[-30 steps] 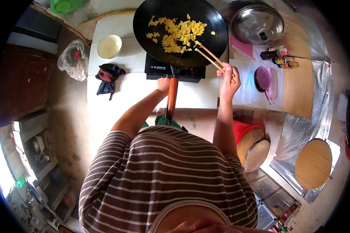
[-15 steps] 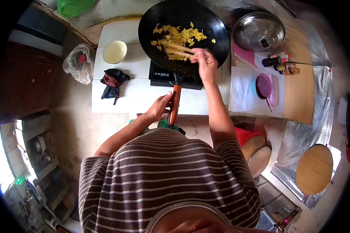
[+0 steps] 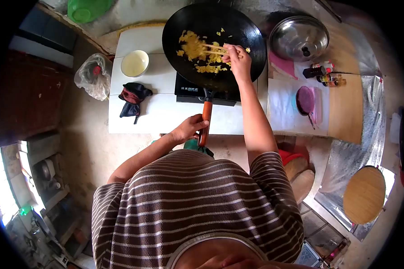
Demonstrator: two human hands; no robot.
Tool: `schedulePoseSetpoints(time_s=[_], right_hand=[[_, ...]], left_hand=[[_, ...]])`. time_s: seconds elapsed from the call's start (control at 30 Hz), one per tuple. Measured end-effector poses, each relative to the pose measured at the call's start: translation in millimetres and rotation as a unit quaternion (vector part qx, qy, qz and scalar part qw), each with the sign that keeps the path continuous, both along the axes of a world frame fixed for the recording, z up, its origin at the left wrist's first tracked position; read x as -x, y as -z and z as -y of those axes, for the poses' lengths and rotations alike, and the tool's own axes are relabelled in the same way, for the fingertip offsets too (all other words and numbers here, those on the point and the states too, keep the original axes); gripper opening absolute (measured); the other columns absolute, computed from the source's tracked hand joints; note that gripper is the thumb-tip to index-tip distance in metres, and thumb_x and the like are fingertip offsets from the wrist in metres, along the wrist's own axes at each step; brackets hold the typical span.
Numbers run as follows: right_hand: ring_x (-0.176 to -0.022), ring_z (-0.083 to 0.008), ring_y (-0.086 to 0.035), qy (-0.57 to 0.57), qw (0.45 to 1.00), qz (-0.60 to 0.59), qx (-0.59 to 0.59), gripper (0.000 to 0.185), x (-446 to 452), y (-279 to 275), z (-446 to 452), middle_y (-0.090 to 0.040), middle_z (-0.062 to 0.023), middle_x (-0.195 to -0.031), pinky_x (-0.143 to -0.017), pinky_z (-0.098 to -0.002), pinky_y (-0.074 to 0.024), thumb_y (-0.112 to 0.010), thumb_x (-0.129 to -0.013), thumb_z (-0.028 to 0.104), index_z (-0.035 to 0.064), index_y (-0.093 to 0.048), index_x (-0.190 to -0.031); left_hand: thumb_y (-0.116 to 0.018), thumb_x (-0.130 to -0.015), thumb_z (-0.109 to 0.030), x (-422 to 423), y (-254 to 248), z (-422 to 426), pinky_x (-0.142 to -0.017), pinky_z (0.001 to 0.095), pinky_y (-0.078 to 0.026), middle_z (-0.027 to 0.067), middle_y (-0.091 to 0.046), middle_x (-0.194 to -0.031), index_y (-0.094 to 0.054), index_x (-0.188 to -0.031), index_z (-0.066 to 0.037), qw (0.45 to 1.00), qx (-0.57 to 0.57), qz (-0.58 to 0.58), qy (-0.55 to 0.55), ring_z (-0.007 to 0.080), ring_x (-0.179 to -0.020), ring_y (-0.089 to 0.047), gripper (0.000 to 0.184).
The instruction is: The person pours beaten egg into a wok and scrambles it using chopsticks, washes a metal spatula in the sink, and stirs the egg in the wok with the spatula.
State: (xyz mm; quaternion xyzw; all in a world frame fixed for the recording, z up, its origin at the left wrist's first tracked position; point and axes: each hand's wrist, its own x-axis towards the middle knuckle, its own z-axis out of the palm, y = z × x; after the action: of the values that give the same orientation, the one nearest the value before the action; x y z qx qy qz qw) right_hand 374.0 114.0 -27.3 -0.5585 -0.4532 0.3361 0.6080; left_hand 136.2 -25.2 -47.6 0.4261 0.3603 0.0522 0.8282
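A black wok (image 3: 233, 27) sits on a black induction cooker (image 3: 186, 93) with its wooden handle (image 3: 205, 117) pointing toward me. My left hand (image 3: 187, 130) is closed around that handle from the left side. Over the wok, my right hand (image 3: 239, 60) grips a pair of wooden chopsticks (image 3: 213, 46). Their tips are among yellow scrambled egg pieces (image 3: 193, 48), partly blurred by motion. Most of the egg lies in the left and middle of the wok, with small bits to the right.
Left of the wok are a pale bowl (image 3: 134, 63) and a dark cloth (image 3: 134, 96). To the right stand a metal lid (image 3: 299, 39), several seasoning bottles (image 3: 325, 74) and a purple round item (image 3: 305, 99). A plastic bag (image 3: 94, 76) hangs beside the table's left edge.
The chopsticks have swung to a flatter angle and egg has shifted toward the wok's upper left. My left thumb now lies over the handle. The whole view has shifted slightly.
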Motion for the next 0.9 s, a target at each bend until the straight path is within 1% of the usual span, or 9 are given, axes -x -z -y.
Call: schedulePoseSetpoints(time_s=[0.13,0.23,0.43,0.53,0.67,0.77,0.8,0.87,0.9], right_hand=[[-0.061,-0.0098,-0.061,-0.081,0.990,0.033,0.108,0.025,-14.1,-31.7,33.4,-0.065,-0.0060,-0.086,-0.055,-0.0223,-0.0516,-0.052,-0.096,0.019,-0.0017,-0.065,-0.099],[-0.062,-0.0112,-0.062,0.004,0.978,0.200,0.050,0.024,-43.1,-22.3,38.7,-0.063,-0.0042,-0.091,-0.056,-0.0218,-0.0516,-0.052,-0.095,0.018,-0.0013,-0.065,-0.099],[-0.061,-0.0114,-0.063,0.189,0.951,0.244,0.006,0.026,-76.7,-31.2,49.3,-0.066,-0.0074,-0.081,-0.056,-0.0236,-0.0529,-0.050,-0.096,0.020,-0.0009,-0.066,-0.096],[-0.061,-0.0115,-0.063,0.068,0.993,0.083,0.049,0.028,-57.0,6.5,40.1,-0.065,-0.0069,-0.080,-0.057,-0.0227,-0.0525,-0.052,-0.096,0.023,-0.0009,-0.066,-0.096],[-0.060,-0.0098,-0.061,0.039,0.998,0.010,0.042,0.022,-14.7,-31.5,49.3,-0.063,-0.0047,-0.081,-0.054,-0.0218,-0.0511,-0.052,-0.095,0.016,-0.0014,-0.065,-0.094],[-0.062,-0.0099,-0.062,-0.090,0.992,0.067,0.065,0.022,-7.5,-37.1,55.2,-0.062,-0.0021,-0.084,-0.054,-0.0219,-0.0508,-0.052,-0.095,0.016,-0.0012,-0.065,-0.091],[-0.062,-0.0099,-0.062,-0.089,0.992,0.068,0.065,0.022,-12.9,-29.0,51.4,-0.062,-0.0021,-0.084,-0.054,-0.0219,-0.0508,-0.052,-0.095,0.016,-0.0012,-0.065,-0.091],[-0.063,-0.0091,-0.062,0.014,0.970,0.243,0.010,0.022,-21.1,-25.8,40.8,-0.061,-0.0014,-0.086,-0.055,-0.0225,-0.0513,-0.053,-0.095,0.016,-0.0017,-0.065,-0.090],[-0.062,-0.0086,-0.062,0.031,0.976,0.217,-0.007,0.021,-19.5,-30.2,38.5,-0.064,-0.0023,-0.085,-0.055,-0.0229,-0.0522,-0.054,-0.095,0.017,-0.0008,-0.066,-0.091]], left_hand=[[-0.055,-0.094,-0.036,-1.2,3.2,1.5,-0.066,0.0279,-0.047,0.0036,-0.052,-0.089,-0.048,-0.114,-0.003,0.999,0.019,0.009,-0.028,0.0122,-0.080,-0.049,0.039],[-0.056,-0.093,-0.037,-1.6,5.5,-1.4,-0.067,0.0289,-0.047,0.0036,-0.052,-0.089,-0.048,-0.114,-0.004,1.000,0.026,-0.001,-0.012,0.0122,-0.081,-0.050,0.041],[-0.051,-0.095,-0.040,-0.6,3.5,-3.6,-0.076,0.0326,-0.049,0.0077,-0.055,-0.098,-0.047,-0.119,-0.003,1.000,0.004,-0.013,0.015,0.0160,-0.091,-0.053,0.044],[-0.051,-0.095,-0.039,-1.2,8.8,-3.9,-0.076,0.0326,-0.049,0.0077,-0.055,-0.098,-0.047,-0.119,-0.003,1.000,0.012,-0.004,0.020,0.0159,-0.091,-0.053,0.044],[-0.051,-0.095,-0.039,0.2,3.6,-2.2,-0.076,0.0327,-0.049,0.0079,-0.055,-0.099,-0.046,-0.120,-0.003,1.000,0.008,-0.003,0.013,0.0161,-0.091,-0.053,0.045],[-0.051,-0.095,-0.038,-1.1,7.3,-3.9,-0.075,0.0323,-0.049,0.0077,-0.055,-0.098,-0.046,-0.119,-0.003,1.000,0.003,-0.009,0.017,0.0160,-0.090,-0.053,0.044],[-0.051,-0.095,-0.038,-1.0,3.6,-4.5,-0.075,0.0321,-0.049,0.0076,-0.055,-0.098,-0.046,-0.119,-0.003,1.000,0.003,-0.013,0.020,0.0158,-0.090,-0.053,0.043],[-0.051,-0.095,-0.037,-0.8,1.7,-4.8,-0.075,0.0319,-0.048,0.0075,-0.055,-0.098,-0.046,-0.119,-0.002,1.000,0.002,-0.016,0.022,0.0157,-0.089,-0.053,0.043],[-0.051,-0.095,-0.037,-1.2,3.1,-4.9,-0.074,0.0316,-0.048,0.0076,-0.055,-0.098,-0.046,-0.120,-0.003,1.000,-0.004,-0.019,0.024,0.0155,-0.089,-0.053,0.042]])
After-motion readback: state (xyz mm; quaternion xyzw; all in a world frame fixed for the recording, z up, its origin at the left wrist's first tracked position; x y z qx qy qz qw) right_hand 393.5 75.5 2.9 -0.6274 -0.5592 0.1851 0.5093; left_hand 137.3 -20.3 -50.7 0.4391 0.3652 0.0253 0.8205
